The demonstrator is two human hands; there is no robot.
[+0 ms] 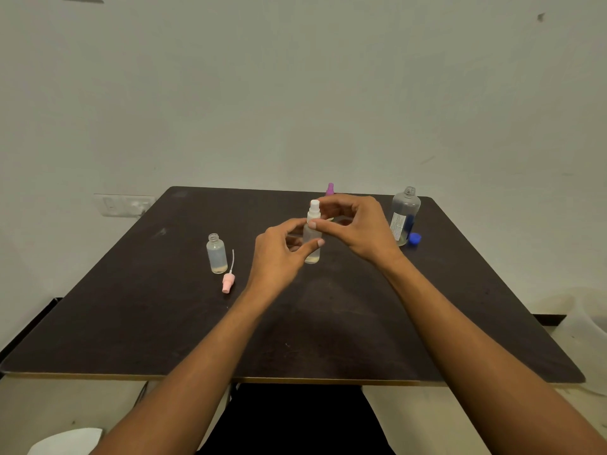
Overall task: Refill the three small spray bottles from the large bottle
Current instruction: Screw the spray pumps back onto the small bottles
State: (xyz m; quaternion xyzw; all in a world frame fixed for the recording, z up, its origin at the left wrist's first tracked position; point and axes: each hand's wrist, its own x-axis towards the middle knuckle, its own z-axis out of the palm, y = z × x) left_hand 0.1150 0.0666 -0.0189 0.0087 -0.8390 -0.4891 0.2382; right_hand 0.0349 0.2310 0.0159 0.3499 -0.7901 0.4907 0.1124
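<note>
Loosening a spray head, as judged from the low liquid level inside. The left hand [279, 254] pinches the body of a small clear plastic spray bottle [311, 239] between thumb and fingers. The bottle is upright and appears to rest near the centre of the dark brown square table [164, 323]. The right hand [358, 224] curls its fingertips around the bottle's white pump cap [314, 208]. To the left stands a second small clear bottle with an open neck [216, 254], its pink pump head with dip tube [227, 280] lying just beside it. A purple pump cap [330, 189] shows behind the hands; its bottle is hidden. At far right stands the large clear plastic bottle [405, 215], uncapped, with a blue cap [415, 239] at its base. The left hand should hold the body firm and vertical so that only the cap turns. The head should then lift straight up, letting its tube clear the neck without flicking drops.
</note>
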